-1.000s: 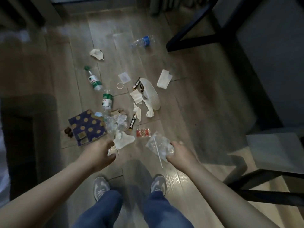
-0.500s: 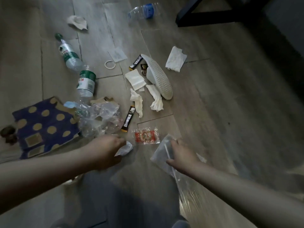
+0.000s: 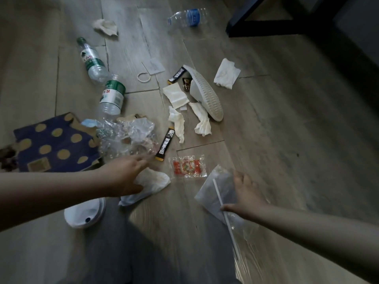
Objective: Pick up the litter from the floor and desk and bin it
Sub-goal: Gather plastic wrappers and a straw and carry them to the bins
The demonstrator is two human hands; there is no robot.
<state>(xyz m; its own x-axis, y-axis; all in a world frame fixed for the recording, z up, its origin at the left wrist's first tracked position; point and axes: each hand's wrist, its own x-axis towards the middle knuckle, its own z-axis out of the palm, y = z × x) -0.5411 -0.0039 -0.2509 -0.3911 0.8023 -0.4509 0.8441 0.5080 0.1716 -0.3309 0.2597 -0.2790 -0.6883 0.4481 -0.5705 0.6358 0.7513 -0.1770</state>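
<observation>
Litter is strewn over the wooden floor. My left hand [image 3: 125, 175] reaches forward with straight fingers, its fingertips at the crumpled clear plastic [image 3: 127, 138] and its thumb over a white tissue [image 3: 153, 181] lying below it. My right hand [image 3: 246, 193] grips a clear plastic bag [image 3: 213, 191] with a white straw [image 3: 225, 216] against it, low over the floor. Between the hands lie a red sweet wrapper [image 3: 187, 166] and a black sachet [image 3: 165, 144].
A white cup lid [image 3: 85, 214] lies by my left forearm, and a blue dotted box [image 3: 55, 144] at the left. Further off are green-label bottles [image 3: 92, 60] [image 3: 112, 97], a blue-label bottle [image 3: 187, 17], tissues [image 3: 226, 73], a white slipper [image 3: 205, 93] and a black furniture leg [image 3: 266, 27].
I have bent lower, so the floor looks closer. My left hand has opened and stretched from the white tissue towards the crumpled plastic. My right hand keeps the bag.
</observation>
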